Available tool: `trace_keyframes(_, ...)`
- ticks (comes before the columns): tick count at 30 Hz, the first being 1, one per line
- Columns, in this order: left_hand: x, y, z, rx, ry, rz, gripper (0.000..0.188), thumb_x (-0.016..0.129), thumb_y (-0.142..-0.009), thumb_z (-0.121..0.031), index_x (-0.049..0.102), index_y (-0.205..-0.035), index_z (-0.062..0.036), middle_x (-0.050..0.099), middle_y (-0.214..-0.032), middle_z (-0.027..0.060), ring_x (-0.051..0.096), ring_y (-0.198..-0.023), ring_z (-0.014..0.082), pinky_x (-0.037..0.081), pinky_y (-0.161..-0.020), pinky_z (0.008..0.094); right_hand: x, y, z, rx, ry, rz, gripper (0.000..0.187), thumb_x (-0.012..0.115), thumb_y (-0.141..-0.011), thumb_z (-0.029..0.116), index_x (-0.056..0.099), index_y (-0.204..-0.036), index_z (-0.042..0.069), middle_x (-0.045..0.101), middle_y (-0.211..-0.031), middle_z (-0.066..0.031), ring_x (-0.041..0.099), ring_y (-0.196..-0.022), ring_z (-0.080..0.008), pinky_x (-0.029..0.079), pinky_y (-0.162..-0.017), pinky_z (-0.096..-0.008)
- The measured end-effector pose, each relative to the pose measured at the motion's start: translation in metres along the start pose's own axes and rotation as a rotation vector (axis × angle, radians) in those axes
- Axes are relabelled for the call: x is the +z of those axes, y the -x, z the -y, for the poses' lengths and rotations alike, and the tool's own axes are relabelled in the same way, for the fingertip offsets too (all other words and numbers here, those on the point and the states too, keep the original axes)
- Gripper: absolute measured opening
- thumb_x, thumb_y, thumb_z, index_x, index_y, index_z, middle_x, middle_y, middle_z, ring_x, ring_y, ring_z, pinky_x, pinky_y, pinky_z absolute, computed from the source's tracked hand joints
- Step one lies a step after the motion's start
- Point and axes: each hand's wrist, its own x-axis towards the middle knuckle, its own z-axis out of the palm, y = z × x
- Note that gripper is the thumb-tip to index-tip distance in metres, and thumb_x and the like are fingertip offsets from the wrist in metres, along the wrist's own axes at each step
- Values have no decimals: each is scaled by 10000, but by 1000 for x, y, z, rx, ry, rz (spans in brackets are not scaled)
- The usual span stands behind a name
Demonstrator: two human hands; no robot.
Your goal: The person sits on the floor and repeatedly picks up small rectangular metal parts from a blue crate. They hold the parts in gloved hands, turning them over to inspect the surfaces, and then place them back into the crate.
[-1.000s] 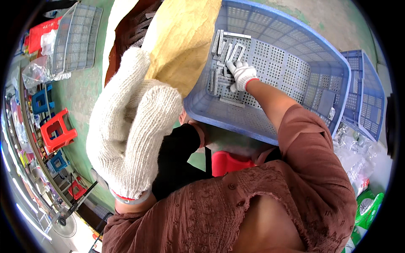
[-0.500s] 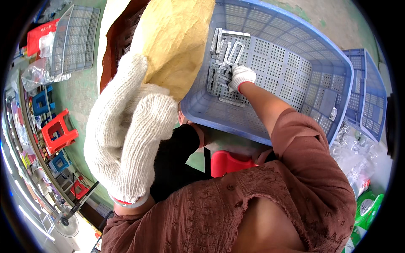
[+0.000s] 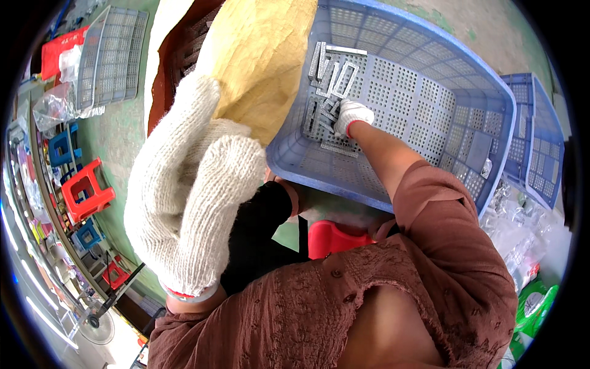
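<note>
My left hand (image 3: pixel 195 197), in a thick white knit glove, is raised close to the camera in front of a yellow paper sack (image 3: pixel 261 67). Its fingers are apart, and nothing shows between them. Down in a blue plastic basket (image 3: pixel 424 27), my right hand (image 3: pixel 354 116), gloved in white with a red cuff edge, is curled at a group of small silver metal pieces (image 3: pixel 324 118). Its fingertips are hidden, so whatever they grip cannot be made out. Slim silver metal frames (image 3: pixel 346 80) lie just beyond that hand on the perforated basket floor.
The sack's dark inner side (image 3: pixel 175 52) surrounds more metal pieces. Another blue basket (image 3: pixel 536 138) stands at the right, beside clear plastic bags (image 3: pixel 522 237). At the left are a grey crate (image 3: pixel 114 55) and red (image 3: pixel 88 190) and blue stools. A red seat (image 3: pixel 335 240) is below me.
My left hand shifts very slightly right in the picture. My right hand stays at the metal pieces, with its fingers drawn in slightly.
</note>
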Motion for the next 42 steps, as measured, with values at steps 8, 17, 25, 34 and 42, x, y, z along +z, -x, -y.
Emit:
trace_keyframes(8,0,3,-1,-2,12,3,476,592,-974,-188,524,-1367,72,693,-1008,200,671,-716,168,555,-586,245,-10,1,-6,37,-26,171,703,908,-592,393,684,-1195,111,706,-1195,-99,682,-1105,-247,578,-877,-416)
trace_keyframes(17,0,7,-2,79,22,6,497,613,-970,-213,525,-1365,75,695,-1012,196,681,-743,181,562,-605,246,-2,8,-26,11,-242,116,714,906,-589,343,679,-1182,15,691,-1201,-168,670,-1117,-284,557,-915,-408)
trace_keyframes(25,-3,16,-10,198,93,64,448,637,-957,-132,541,-1338,83,674,-1126,178,696,-831,189,574,-653,261,-7,29,-95,-68,-770,139,555,854,-606,129,676,-1119,9,726,-934,-124,696,-771,-217,578,-685,-386)
trace_keyframes(34,28,25,-21,18,402,178,461,773,-873,-238,611,-1201,42,661,-896,57,593,-677,77,515,-627,223,-50,149,-125,-444,-1524,128,216,656,-785,13,571,-984,14,620,-705,-87,613,-563,-209,539,-514,-365)
trace_keyframes(42,91,29,-3,-386,576,789,445,722,-910,-326,611,-1232,-40,642,-1108,58,604,-739,126,575,-660,284,-91,267,-120,-851,-1520,-152,346,691,-773,2,576,-1098,-14,657,-909,-93,653,-751,-176,575,-666,-329)
